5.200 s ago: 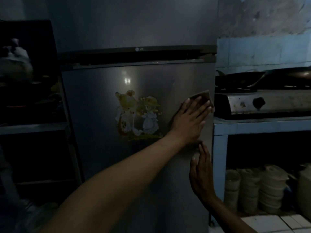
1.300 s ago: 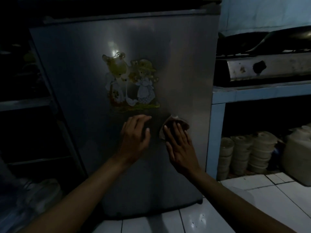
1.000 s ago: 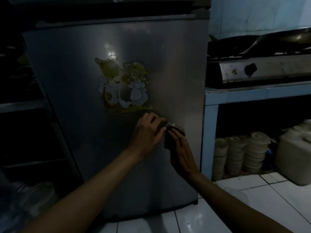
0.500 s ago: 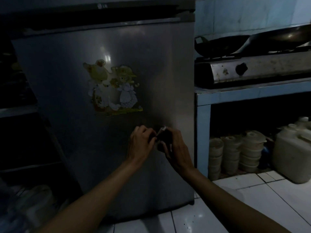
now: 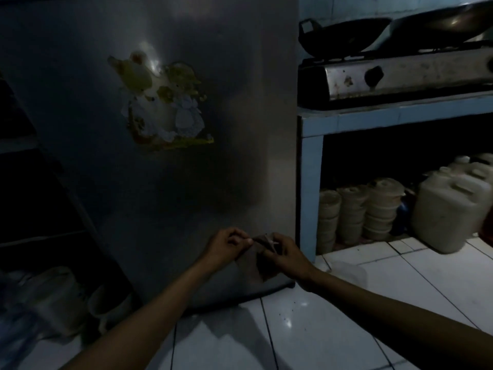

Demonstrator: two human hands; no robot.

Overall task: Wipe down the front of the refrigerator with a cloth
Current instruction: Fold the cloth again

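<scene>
A small dark folded cloth [image 5: 262,243] sits low on the grey metal refrigerator door [image 5: 165,182], near the door's lower right corner, pinched between both hands. The left hand [image 5: 226,245] has its grip clamped on the cloth's left edge with fingertips together; the right hand [image 5: 284,253] has its grip closed on the cloth's right side. Whether the cloth touches the door surface cannot be told in the dim light.

The door's right edge runs just beside a pale blue tiled counter post [image 5: 309,188], with only a narrow gap between them. Below the hands, the door's bottom edge meets the white tiled floor [image 5: 320,329], which lies open to the right and toward the camera. Left of the door stand dark shelves [image 5: 32,145].

A worn, yellowed cartoon sticker [image 5: 162,108] of two figures sits at the door's middle, well above the hands; no writing on it can be read. On the tabletop rests a steel gas stove [image 5: 400,73] bearing a black wok [image 5: 344,33]. Under it stand stacked pale containers [image 5: 365,212] and a white plastic jerrycan [image 5: 450,209].
</scene>
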